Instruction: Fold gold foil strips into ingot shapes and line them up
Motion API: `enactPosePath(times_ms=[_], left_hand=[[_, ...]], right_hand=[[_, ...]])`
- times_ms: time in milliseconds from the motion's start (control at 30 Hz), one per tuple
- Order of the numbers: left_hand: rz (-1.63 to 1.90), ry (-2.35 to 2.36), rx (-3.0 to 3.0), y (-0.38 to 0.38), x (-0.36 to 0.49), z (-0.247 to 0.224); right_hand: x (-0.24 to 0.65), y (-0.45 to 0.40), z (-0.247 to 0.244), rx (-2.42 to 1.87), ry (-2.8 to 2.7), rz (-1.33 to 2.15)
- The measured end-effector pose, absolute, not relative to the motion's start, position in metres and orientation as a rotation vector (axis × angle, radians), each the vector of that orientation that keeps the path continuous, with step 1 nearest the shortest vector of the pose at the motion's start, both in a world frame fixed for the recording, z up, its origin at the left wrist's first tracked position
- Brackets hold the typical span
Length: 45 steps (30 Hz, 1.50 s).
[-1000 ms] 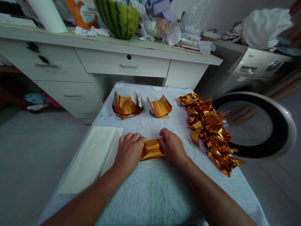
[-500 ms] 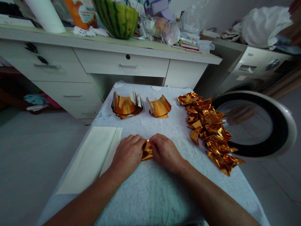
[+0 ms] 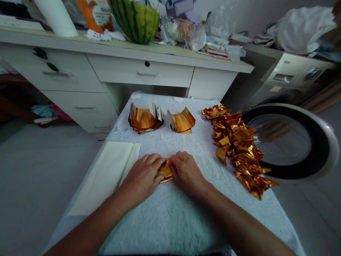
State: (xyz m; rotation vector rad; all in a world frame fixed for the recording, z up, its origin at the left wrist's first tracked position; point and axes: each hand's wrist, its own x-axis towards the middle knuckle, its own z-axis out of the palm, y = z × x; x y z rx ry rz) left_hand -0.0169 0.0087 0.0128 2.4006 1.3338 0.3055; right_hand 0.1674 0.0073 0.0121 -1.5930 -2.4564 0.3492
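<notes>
A small folded sheet of gold foil paper [image 3: 166, 171] lies on the cloth-covered table between my hands. My left hand [image 3: 145, 177] grips its left side, fingers over the far edge and thumb bent at the near part. Curled fingers of my right hand [image 3: 186, 172] hold the right side, hiding that end. Beyond them stand two curved stacks of gold foil sheets, a thicker stack [image 3: 144, 119] on the left and a thinner stack [image 3: 183, 120] beside it. Several folded gold foil pieces [image 3: 237, 142] are heaped along the table's right side.
Pale folded paper [image 3: 103, 177] lies left of my hands on the tablecloth [image 3: 165, 220]. Behind the table, a white counter [image 3: 119, 53] bears a cut watermelon [image 3: 135, 21] and plastic bags. A washing machine's round door [image 3: 290, 140] hangs open at the right, close to the table.
My left thumb has come away from the fingers and lower on the foil paper, so more of the gold surface shows. The right hand stays nearly in place. The view has shifted slightly.
</notes>
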Motion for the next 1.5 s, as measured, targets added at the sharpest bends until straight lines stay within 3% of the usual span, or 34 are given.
enactPosePath(times_ms=[533, 1500], left_hand=[[0.285, 1.174, 2.281, 0.018, -0.031, 0.018], [0.176, 1.197, 2.283, 0.018, -0.025, 0.03]], right_hand=[[0.157, -0.006, 0.007, -1.702, -2.438, 0.163], [0.226, -0.015, 0.013, -1.848, -2.319, 0.274]])
